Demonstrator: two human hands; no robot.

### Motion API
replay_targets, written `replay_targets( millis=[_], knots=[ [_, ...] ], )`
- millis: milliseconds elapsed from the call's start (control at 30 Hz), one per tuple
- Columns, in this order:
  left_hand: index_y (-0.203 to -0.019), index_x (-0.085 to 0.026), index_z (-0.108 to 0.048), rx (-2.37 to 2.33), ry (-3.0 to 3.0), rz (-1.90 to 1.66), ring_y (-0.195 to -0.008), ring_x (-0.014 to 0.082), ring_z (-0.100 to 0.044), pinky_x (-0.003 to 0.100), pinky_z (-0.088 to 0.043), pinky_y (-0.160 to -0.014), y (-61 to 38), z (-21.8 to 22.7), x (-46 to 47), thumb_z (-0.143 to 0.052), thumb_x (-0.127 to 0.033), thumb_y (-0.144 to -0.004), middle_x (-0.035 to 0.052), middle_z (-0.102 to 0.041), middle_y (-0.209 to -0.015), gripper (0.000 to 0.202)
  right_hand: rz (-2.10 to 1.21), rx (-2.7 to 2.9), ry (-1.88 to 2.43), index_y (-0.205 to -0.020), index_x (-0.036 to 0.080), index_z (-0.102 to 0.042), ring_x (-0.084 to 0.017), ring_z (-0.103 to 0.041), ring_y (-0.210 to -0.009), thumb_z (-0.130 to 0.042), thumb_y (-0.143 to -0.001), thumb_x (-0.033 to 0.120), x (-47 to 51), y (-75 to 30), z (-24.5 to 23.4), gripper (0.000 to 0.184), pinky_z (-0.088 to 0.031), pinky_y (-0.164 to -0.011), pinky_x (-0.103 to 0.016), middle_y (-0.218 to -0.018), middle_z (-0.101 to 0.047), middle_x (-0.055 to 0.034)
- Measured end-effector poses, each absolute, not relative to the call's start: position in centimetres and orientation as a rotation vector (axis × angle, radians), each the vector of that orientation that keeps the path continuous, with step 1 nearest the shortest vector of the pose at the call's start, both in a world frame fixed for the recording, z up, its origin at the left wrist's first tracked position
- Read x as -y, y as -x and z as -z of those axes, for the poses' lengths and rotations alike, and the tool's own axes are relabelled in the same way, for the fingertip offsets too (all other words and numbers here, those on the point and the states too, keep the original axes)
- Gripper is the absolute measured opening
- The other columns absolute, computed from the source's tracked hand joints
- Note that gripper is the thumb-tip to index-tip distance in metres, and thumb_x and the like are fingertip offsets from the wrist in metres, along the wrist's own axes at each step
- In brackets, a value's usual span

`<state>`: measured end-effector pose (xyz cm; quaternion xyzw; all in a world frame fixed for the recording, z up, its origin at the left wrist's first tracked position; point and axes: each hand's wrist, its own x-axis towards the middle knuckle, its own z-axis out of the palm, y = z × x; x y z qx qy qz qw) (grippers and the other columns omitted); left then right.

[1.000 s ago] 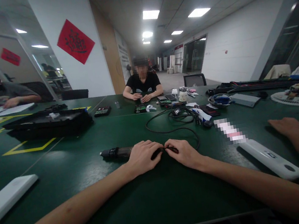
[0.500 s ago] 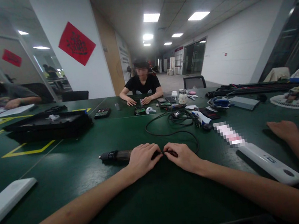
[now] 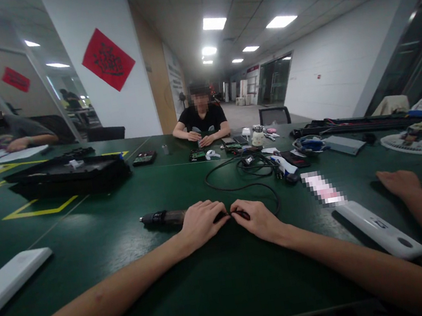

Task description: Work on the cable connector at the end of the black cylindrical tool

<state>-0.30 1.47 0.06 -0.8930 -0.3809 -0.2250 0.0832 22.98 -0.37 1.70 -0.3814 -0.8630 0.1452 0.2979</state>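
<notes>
A dark electric screwdriver [image 3: 163,219] lies on the green table, its tip facing left. My left hand [image 3: 201,224] is closed around its rear end, thumb and fingers pinched near the right end. Just to the right, my right hand [image 3: 259,220] pinches the end of a black cable [image 3: 258,185]. The fingertips of both hands almost meet where the cable end faces the screwdriver's rear. Whether the two are joined is too small to make out. From my right hand the cable loops back across the table.
White elongated devices lie left [image 3: 13,282] and right [image 3: 382,229]. A black tray [image 3: 68,176] stands at the back left. Circuit boards [image 3: 197,155] and other small items lie before a person opposite [image 3: 202,119]. Another person's hand [image 3: 399,183] rests at the right.
My hands have barely moved and keep their grips. The person opposite has drawn one hand inward and lifted it towards the other.
</notes>
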Motion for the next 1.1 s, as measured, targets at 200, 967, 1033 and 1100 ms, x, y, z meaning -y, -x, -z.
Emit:
replay_targets(
  millis=[200,967,1033,1100],
  knots=[
    [-0.115,-0.029,-0.065,1.067,2.717,0.704,-0.094,0.0195,-0.067,0.035,-0.047,-0.083,0.56,-0.37,-1.17,-0.057,-0.041,-0.101,0.0005,-0.074,-0.107,0.021,-0.384,2.286,1.05,-0.107,0.022,-0.066,-0.017,-0.066,-0.084,-0.061,-0.098,0.02,0.49,-22.79,-1.81,0.01,-0.049,-0.074,-0.027,-0.098,-0.07,-0.0032],
    [-0.114,-0.028,-0.064,1.1,2.715,0.693,-0.095,0.0198,-0.068,0.036,-0.047,-0.084,0.43,-0.55,-0.99,-0.055,-0.039,-0.102,-0.0003,-0.074,-0.109,0.018,-0.379,2.26,1.065,-0.107,0.023,-0.066,-0.018,-0.066,-0.083,-0.061,-0.097,0.021,0.67,-22.69,-1.46,0.011,-0.048,-0.072,-0.028,-0.098,-0.071,-0.0027],
    [-0.111,-0.027,-0.063,1.14,2.696,0.685,-0.093,0.0203,-0.068,0.036,-0.047,-0.081,0.38,-0.55,-1.01,-0.056,-0.042,-0.102,-0.0002,-0.074,-0.105,0.019,-0.383,2.263,1.065,-0.106,0.023,-0.066,-0.018,-0.066,-0.082,-0.061,-0.098,0.021,0.68,-22.68,-1.48,0.01,-0.047,-0.071,-0.027,-0.096,-0.07,-0.0026],
    [-0.112,-0.027,-0.063,1.137,2.689,0.679,-0.094,0.0207,-0.067,0.036,-0.046,-0.081,0.37,-0.58,-0.98,-0.058,-0.042,-0.101,-0.0001,-0.074,-0.106,0.019,-0.378,2.262,1.064,-0.106,0.023,-0.066,-0.018,-0.066,-0.082,-0.061,-0.098,0.02,0.68,-22.68,-1.48,0.01,-0.047,-0.071,-0.027,-0.096,-0.07,-0.0025]
  ],
)
